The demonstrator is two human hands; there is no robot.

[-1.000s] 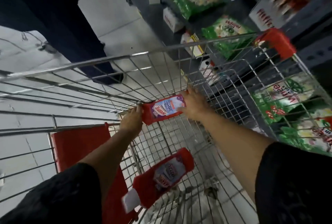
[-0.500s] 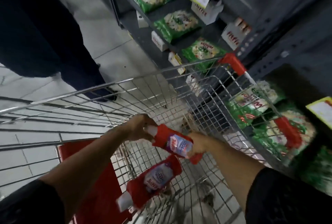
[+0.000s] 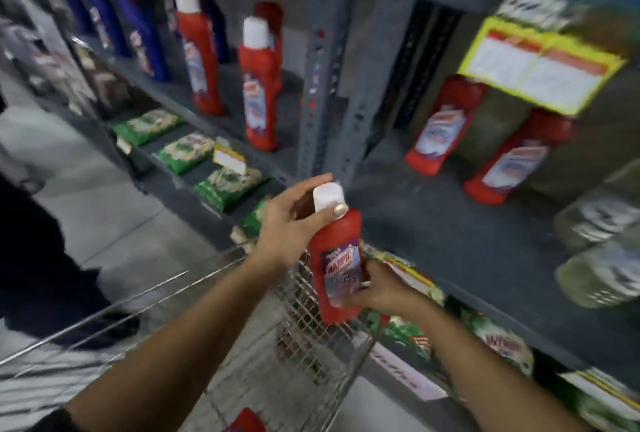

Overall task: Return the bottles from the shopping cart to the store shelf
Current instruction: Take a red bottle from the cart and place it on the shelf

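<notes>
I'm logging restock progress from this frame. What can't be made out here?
- How many bottles remain in the cart: head view, only a red scrap at the bottom edge.
- Label text on the held bottle: motion blur, right hand covers part.
- Yellow price tags: blurred.
- Left hand hides the bottle's neck.

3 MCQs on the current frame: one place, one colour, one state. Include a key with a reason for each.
1. Where is the held red bottle?
A. standing on the shelf
B. above the cart, in front of the shelf
C. lying on the floor

2. What colour is its cap?
A. white
B. blue
C. green

3. How is it gripped?
A. left hand only
B. right hand only
C. both hands

Key: 1 B, it is upright over the wire cart, short of the grey shelf. 2 A, the cap is white. 3 C, the left hand grips the neck and the right hand the lower body.
</notes>
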